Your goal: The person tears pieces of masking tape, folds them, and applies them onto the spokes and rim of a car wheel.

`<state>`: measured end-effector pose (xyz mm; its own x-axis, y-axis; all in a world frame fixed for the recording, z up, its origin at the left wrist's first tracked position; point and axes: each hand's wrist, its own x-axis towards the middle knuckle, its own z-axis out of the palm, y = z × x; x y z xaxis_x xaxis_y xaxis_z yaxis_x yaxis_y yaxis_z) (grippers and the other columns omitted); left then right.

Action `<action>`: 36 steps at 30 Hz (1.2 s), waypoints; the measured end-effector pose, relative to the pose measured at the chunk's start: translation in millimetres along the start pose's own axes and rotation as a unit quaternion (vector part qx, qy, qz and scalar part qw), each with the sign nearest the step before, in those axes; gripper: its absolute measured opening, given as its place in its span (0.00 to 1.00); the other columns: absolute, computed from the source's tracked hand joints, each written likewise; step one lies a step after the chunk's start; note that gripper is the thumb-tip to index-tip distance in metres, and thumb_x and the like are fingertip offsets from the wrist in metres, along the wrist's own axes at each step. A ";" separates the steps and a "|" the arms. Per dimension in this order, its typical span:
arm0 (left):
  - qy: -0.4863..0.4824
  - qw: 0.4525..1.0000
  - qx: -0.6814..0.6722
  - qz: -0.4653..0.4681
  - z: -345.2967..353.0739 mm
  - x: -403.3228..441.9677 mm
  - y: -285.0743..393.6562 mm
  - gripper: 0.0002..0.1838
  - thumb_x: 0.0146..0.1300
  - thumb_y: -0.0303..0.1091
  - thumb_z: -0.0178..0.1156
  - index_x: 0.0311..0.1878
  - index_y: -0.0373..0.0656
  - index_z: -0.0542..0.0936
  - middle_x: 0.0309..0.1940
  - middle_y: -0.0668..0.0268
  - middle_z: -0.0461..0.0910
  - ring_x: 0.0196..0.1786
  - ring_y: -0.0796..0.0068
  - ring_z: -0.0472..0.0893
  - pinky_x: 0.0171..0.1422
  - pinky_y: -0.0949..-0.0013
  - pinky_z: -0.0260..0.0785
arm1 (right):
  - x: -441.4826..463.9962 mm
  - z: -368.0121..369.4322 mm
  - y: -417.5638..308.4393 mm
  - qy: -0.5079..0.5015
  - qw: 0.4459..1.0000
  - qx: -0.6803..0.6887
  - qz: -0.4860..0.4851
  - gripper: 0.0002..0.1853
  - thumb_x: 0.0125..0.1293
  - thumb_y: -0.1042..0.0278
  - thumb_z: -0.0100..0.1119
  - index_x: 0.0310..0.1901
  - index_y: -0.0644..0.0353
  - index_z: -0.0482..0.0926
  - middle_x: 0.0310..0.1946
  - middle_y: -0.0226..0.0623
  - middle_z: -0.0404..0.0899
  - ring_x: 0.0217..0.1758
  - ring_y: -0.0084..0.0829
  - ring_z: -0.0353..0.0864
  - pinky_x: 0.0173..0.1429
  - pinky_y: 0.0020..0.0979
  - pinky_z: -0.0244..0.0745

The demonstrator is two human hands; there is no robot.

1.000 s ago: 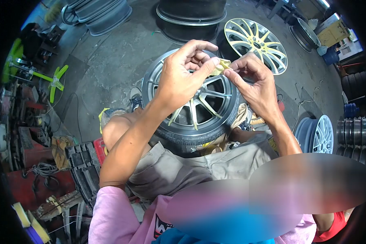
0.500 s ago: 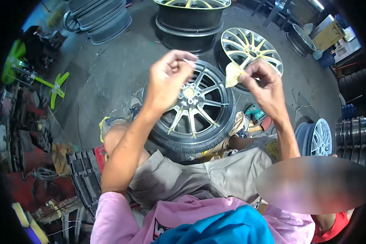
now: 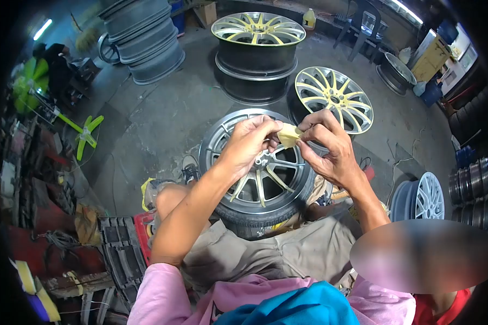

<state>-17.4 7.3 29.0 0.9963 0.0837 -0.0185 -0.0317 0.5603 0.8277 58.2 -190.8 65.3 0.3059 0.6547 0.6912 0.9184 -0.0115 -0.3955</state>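
Clock bearings are from the tyred wheel (image 3: 262,187). At eight o'clock, a black ribbed case (image 3: 119,254) lies low; its contents cannot be determined. Left hand (image 3: 255,138) and right hand (image 3: 329,145) pinch opposite edges of a thin, creased yellow tape piece (image 3: 289,135), above the wheel's one-o'clock side. Lower metal spokes bear similar strips. The concrete floor (image 3: 162,111) is grey, stained. Beyond, toward two o'clock: a yellow-spoked wheel (image 3: 335,99); twelve, a dark-barrelled stack (image 3: 256,57); one, a yellowish jug (image 3: 309,20).
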 end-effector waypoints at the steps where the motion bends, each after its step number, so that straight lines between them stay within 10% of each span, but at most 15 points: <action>1: 0.014 0.991 0.123 0.048 -2.0 -0.5 0.6 0.09 0.72 0.33 0.64 0.38 0.39 0.85 0.30 0.71 0.82 0.32 0.86 0.77 0.38 0.78 0.69 | 0.9 -0.8 0.5 0.006 1.000 -0.011 -0.014 0.08 0.57 0.80 0.68 0.35 0.64 0.77 0.42 0.40 0.80 0.41 0.37 0.79 0.48 0.36 0.75; 9: -0.040 0.830 0.462 0.309 8.8 -15.5 27.2 0.09 0.68 0.29 0.69 0.47 0.34 0.87 0.39 0.68 0.86 0.39 0.81 0.83 0.44 0.75 0.75 | -8.0 -4.5 11.0 -0.018 0.974 0.139 0.175 0.06 0.66 0.73 0.66 0.36 0.65 0.78 0.33 0.35 0.83 0.38 0.27 0.82 0.48 0.31 0.78; 12: -0.089 0.821 0.500 0.260 11.3 -20.7 28.1 0.08 0.67 0.28 0.70 0.46 0.35 0.87 0.37 0.69 0.86 0.38 0.82 0.83 0.42 0.75 0.75 | -6.2 -0.4 7.2 -0.048 0.970 0.157 0.181 0.07 0.66 0.71 0.67 0.39 0.64 0.80 0.30 0.33 0.83 0.36 0.24 0.84 0.45 0.29 0.78; 25: -0.058 0.985 0.159 -0.026 6.2 -29.5 26.7 0.11 0.71 0.33 0.68 0.49 0.34 0.86 0.38 0.63 0.87 0.38 0.78 0.84 0.43 0.74 0.77 | -5.4 -3.3 2.9 -0.051 0.904 0.357 0.229 0.09 0.68 0.78 0.63 0.48 0.65 0.87 0.42 0.31 0.84 0.46 0.18 0.83 0.49 0.23 0.80; 31: -0.063 0.978 0.197 -0.012 7.0 -31.4 26.7 0.11 0.70 0.31 0.68 0.50 0.34 0.85 0.39 0.61 0.87 0.39 0.77 0.85 0.46 0.72 0.79 | -4.8 -8.6 0.5 -0.077 0.945 0.281 0.148 0.11 0.69 0.80 0.63 0.51 0.67 0.85 0.45 0.34 0.83 0.48 0.24 0.82 0.54 0.27 0.80; 36: -0.047 0.961 0.250 0.105 16.6 -30.1 18.5 0.09 0.70 0.28 0.67 0.49 0.33 0.85 0.40 0.62 0.87 0.40 0.79 0.85 0.46 0.74 0.79 | -4.6 -7.6 -0.9 -0.049 0.876 0.394 0.275 0.18 0.68 0.75 0.67 0.59 0.67 0.80 0.48 0.36 0.84 0.51 0.21 0.83 0.54 0.25 0.80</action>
<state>-46.7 1.5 54.2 0.9758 0.0635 0.2091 -0.2134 0.0714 0.9744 57.9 -199.6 67.1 0.5884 0.7765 0.2256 0.1700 0.1540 -0.9733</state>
